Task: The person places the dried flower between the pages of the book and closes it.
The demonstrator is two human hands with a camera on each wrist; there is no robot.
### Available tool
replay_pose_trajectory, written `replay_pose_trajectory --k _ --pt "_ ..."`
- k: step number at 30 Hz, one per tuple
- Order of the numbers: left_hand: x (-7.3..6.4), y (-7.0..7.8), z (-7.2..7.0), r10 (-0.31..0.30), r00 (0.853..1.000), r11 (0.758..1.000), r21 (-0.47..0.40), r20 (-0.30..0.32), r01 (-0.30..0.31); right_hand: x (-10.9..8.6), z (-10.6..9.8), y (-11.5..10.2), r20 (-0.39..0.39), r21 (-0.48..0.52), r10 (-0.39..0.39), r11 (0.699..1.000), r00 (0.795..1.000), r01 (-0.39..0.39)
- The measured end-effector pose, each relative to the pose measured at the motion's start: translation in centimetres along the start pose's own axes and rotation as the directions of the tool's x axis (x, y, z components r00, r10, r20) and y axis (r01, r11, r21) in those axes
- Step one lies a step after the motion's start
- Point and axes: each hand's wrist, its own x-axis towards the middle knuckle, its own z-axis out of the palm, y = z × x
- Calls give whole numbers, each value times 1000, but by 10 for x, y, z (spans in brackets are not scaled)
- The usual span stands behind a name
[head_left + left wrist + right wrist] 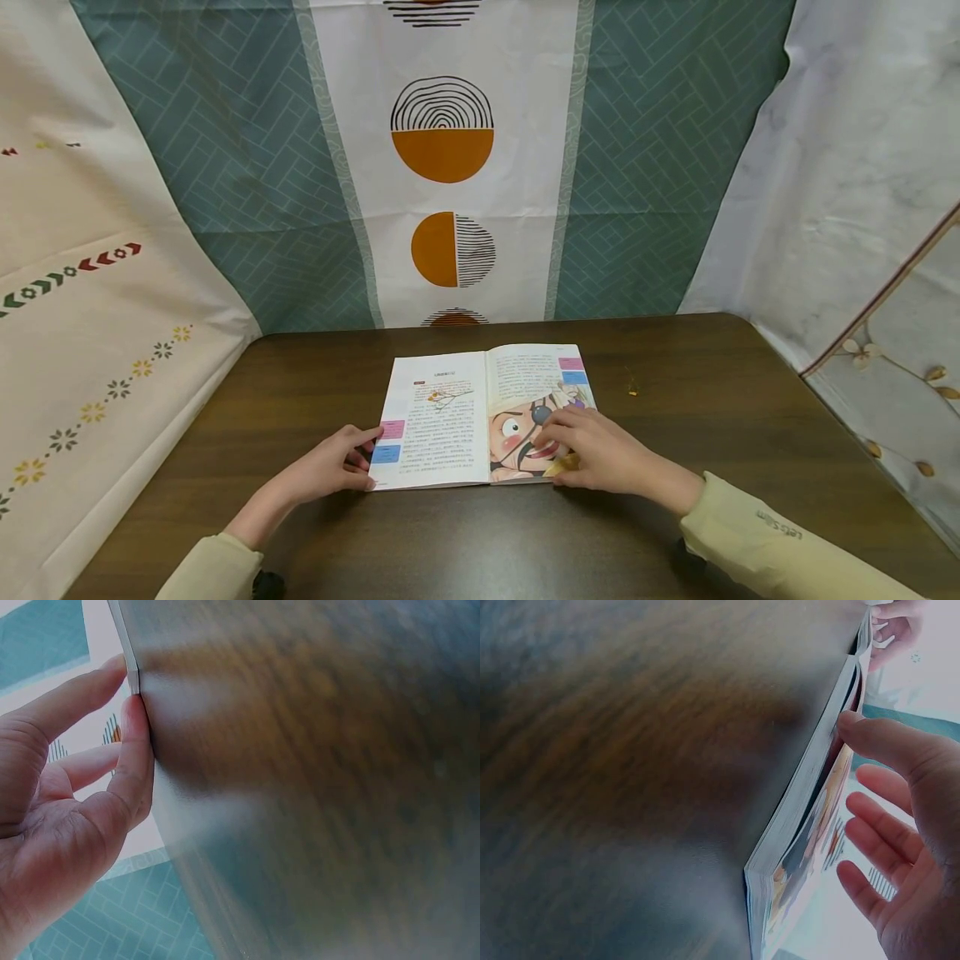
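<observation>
An open book (450, 450) lies on the brown table, with text on its left page and a large cartoon face on the right page. My left hand (330, 467) holds the book's lower left corner, thumb and fingers at its edges. Over the right page is my right hand (600, 450), its thumb touching the lower page edges. In the right wrist view, the fingers of the right hand (922, 832) are spread and loosely bent, and a dark gap shows between the pages near the thumb. A thin gold-coloured flower-like shape (442, 398) shows on the left page; whether printed or loose, I cannot tell.
A small gold-coloured thing (633, 390) lies on the table (712, 400) right of the book. Behind the table hangs a green and white patterned cloth (645, 167). Pale cloths with printed motifs hang at the left and right sides.
</observation>
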Motion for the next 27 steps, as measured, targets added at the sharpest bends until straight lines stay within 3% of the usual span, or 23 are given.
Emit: replay_pose_trajectory --k 27 --pt "0 0 0 -8 1000 1000 -3 0 8 4 1 -5 -10 -3 -8 1000 1000 8"
